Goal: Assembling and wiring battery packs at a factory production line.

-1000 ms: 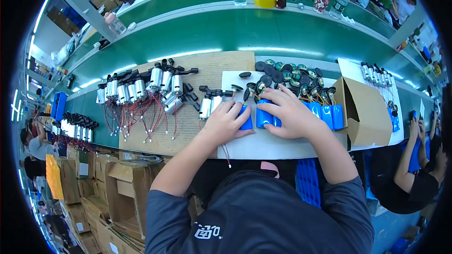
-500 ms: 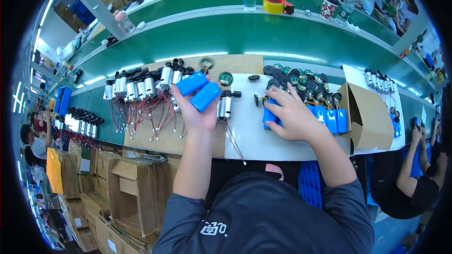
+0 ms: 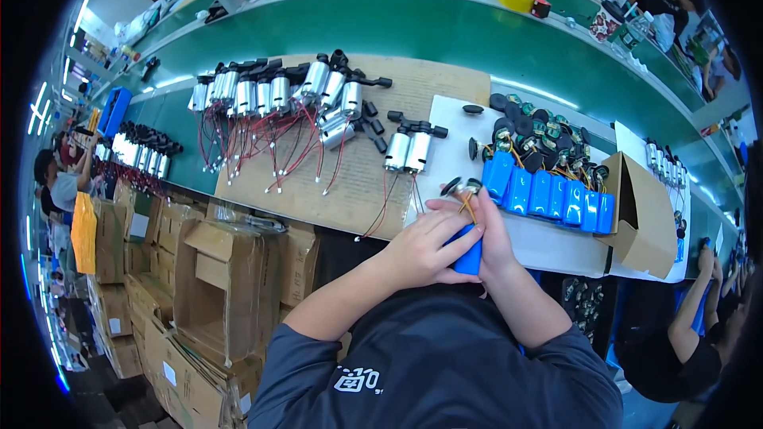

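The person wore a loose, dark navy T-shirt (image 3: 469,349) of plain fabric. A blocky white printed marking (image 3: 358,380) sat on its left chest, near the left sleeve (image 3: 306,353). That sleeve and the right sleeve (image 3: 568,365) were short and wide, ending around the elbows, with the forearms (image 3: 350,294) bare below.

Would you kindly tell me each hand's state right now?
Left hand: closed around a blue pack.
Right hand: cupped against the same pack; closure cannot be told.
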A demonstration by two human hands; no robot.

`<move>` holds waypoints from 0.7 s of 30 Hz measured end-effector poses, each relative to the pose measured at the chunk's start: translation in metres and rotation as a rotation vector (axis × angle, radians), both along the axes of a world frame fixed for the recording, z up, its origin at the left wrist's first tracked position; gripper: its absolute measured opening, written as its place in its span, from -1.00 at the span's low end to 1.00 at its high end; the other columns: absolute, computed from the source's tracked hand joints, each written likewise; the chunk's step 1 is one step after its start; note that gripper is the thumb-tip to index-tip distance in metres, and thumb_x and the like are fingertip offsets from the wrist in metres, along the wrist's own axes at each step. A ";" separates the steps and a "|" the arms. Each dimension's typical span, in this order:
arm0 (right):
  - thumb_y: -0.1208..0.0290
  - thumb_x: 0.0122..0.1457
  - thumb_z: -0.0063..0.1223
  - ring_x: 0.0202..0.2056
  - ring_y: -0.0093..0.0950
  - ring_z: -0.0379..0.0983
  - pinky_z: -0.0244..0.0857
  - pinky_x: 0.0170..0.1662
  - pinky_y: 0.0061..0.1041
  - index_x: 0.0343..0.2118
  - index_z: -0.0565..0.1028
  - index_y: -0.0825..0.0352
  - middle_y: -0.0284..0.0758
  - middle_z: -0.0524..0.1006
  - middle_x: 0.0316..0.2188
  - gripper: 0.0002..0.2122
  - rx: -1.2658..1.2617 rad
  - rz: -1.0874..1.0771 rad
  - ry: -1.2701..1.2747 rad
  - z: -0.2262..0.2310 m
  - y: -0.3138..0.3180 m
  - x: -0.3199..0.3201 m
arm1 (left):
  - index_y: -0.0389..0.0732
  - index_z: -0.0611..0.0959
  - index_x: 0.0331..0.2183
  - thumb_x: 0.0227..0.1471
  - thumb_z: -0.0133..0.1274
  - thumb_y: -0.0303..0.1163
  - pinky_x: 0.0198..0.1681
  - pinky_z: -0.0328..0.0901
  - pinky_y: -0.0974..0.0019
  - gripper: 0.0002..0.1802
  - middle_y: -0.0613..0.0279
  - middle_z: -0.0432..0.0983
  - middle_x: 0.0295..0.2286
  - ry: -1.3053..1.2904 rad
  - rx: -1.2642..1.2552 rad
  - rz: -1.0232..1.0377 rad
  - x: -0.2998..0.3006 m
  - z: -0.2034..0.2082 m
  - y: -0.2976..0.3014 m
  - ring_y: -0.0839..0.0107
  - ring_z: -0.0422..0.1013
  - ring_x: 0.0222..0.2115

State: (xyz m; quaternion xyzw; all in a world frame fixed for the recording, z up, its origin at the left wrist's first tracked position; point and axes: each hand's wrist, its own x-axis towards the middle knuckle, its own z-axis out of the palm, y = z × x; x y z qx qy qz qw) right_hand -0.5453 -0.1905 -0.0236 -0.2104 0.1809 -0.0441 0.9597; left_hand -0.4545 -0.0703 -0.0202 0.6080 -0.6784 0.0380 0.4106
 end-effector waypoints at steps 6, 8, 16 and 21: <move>0.26 0.33 -0.16 -0.21 -0.40 0.50 0.41 -0.12 -0.40 -0.15 0.45 0.37 -0.22 0.54 -0.29 -0.73 -0.286 0.010 0.202 -0.009 -0.003 0.003 | -0.25 0.53 -0.06 -0.25 0.33 -0.05 -0.16 0.32 0.15 -0.27 0.06 0.41 -0.11 0.019 -0.144 0.138 -0.012 -0.030 0.018 0.15 0.41 -0.18; 0.30 0.32 -0.12 -0.26 -0.44 0.51 0.42 -0.16 -0.43 -0.19 0.47 0.36 -0.25 0.54 -0.34 -0.77 -0.258 0.029 0.250 -0.010 -0.004 0.003 | -0.23 0.54 -0.07 -0.23 0.31 -0.09 -0.17 0.31 0.19 -0.32 0.08 0.41 -0.11 -0.046 -0.134 0.152 -0.012 -0.032 0.040 0.18 0.41 -0.18; 0.32 0.27 -0.05 -0.48 -0.41 0.51 0.43 -0.36 -0.40 -0.35 0.49 0.39 -0.30 0.53 -0.51 -0.78 -1.164 0.179 0.366 0.000 -0.015 0.016 | -0.18 0.61 -0.21 -0.19 0.17 -0.31 -0.23 0.25 0.27 -0.60 0.22 0.46 -0.23 -0.411 0.152 0.109 0.018 -0.040 0.055 0.28 0.41 -0.25; 0.36 0.19 -0.01 -0.46 -0.16 0.50 0.41 -0.39 -0.28 -0.40 0.48 0.42 -0.13 0.53 -0.49 -0.80 -2.185 0.188 0.415 0.013 -0.010 0.041 | -0.20 0.59 -0.31 -0.20 0.11 -0.37 -0.23 0.27 0.25 -0.71 0.22 0.48 -0.29 -0.396 0.059 0.077 0.018 -0.044 0.042 0.31 0.41 -0.24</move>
